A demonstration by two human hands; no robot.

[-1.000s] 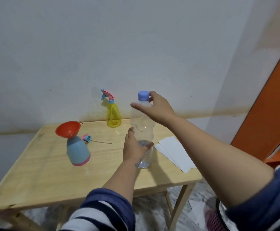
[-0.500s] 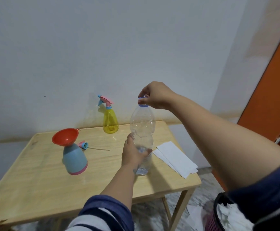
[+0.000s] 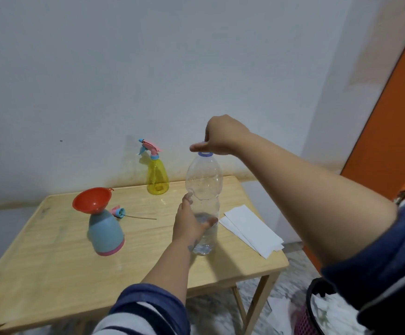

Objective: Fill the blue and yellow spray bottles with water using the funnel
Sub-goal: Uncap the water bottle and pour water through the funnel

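Note:
A clear plastic water bottle (image 3: pixel 204 182) stands on the wooden table (image 3: pixel 51 262), with a little water at its bottom. My left hand (image 3: pixel 188 223) grips its lower body. My right hand (image 3: pixel 220 136) sits on top of it, fingers curled round the blue cap, which is mostly hidden. The blue spray bottle (image 3: pixel 105 232) stands at the left with the red funnel (image 3: pixel 92 200) in its neck. Its sprayer head (image 3: pixel 118 212) lies on the table behind it. The yellow spray bottle (image 3: pixel 157 176) with a pink trigger stands near the wall.
White paper sheets (image 3: pixel 251 229) lie on the table's right side, close to the water bottle. A dark bin with white paper (image 3: pixel 322 308) stands on the floor at the lower right. An orange door (image 3: pixel 389 117) is at the right.
My right hand moved from the side of the cap to on top of it and closed round it. The view shifted slightly; my left hand keeps holding the bottle.

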